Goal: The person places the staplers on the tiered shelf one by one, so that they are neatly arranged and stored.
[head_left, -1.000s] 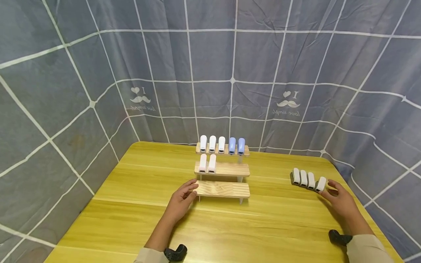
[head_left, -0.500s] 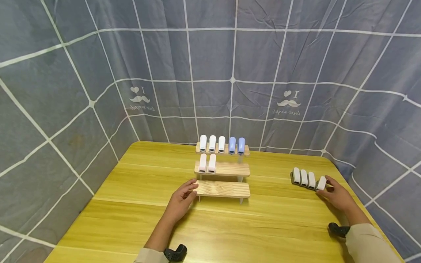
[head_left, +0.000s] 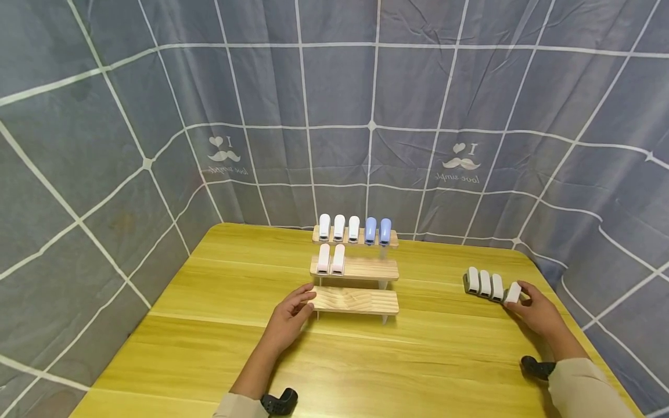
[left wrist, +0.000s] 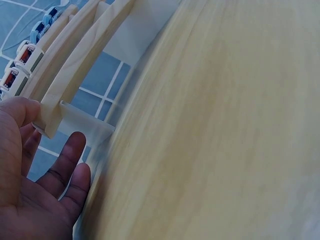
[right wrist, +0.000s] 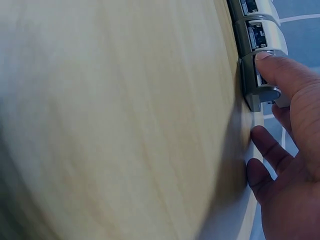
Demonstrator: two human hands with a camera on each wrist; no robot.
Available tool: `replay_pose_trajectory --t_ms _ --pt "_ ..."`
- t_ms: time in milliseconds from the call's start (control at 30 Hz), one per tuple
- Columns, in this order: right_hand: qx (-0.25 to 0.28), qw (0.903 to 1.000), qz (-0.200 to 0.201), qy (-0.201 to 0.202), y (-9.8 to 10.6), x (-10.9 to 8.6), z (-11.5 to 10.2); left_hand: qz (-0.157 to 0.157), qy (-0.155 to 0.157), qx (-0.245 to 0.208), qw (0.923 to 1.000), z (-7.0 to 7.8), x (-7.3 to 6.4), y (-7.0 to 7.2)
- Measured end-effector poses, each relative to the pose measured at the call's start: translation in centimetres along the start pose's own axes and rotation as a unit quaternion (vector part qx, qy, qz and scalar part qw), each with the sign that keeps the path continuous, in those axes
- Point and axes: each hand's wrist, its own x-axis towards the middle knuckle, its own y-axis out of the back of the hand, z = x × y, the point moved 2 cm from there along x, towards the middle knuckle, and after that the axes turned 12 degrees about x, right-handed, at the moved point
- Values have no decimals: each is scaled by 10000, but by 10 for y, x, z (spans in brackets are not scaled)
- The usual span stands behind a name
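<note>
In the head view my right hand (head_left: pixel 538 313) holds the rightmost white-and-grey stapler (head_left: pixel 513 292) between thumb and fingers. Its thumb presses the front of that stapler (right wrist: pixel 261 80) in the right wrist view; the other fingers are loosely bent. Several like staplers (head_left: pixel 484 284) stand in a row to its left. My left hand (head_left: pixel 287 318) pinches the left end of the lowest board of a wooden three-step stand (head_left: pixel 355 300), its thumb against the board's end (left wrist: pixel 47 117) in the left wrist view. Two pale pink-and-white staplers (head_left: pixel 331 259) sit on the middle step.
White staplers (head_left: pixel 339 228) and two blue staplers (head_left: pixel 378 231) line the top step. The stand rests on clear legs (left wrist: pixel 90 122). Everything is on a yellow wooden table (head_left: pixel 418 360), with a grey gridded curtain (head_left: pixel 340 104) around its back and sides.
My right hand has shifted slightly left and closed its thumb and fingers onto the rightmost stapler. My left hand has stayed at the stand's end.
</note>
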Motion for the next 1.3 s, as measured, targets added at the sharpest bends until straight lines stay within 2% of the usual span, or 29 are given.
replay_pose_trajectory --t_ms 133,333,567,1000,1300 --pt "85 9999 95 24 -2 -4 1 11 13 -5 10000 0 -1 0" --pt "389 9990 222 49 -4 -13 1 44 -129 -61 9999 2 -1 -1" --pt "616 9971 371 238 -5 -25 -11 93 -256 -77 9996 3 -2 -1" --pt "854 9865 896 1076 -19 -34 -43 70 -50 35 10000 -1 0 -2" --pt "1354 9682 1144 1765 -35 -39 -78 84 -96 -25 9999 -1 0 -2"
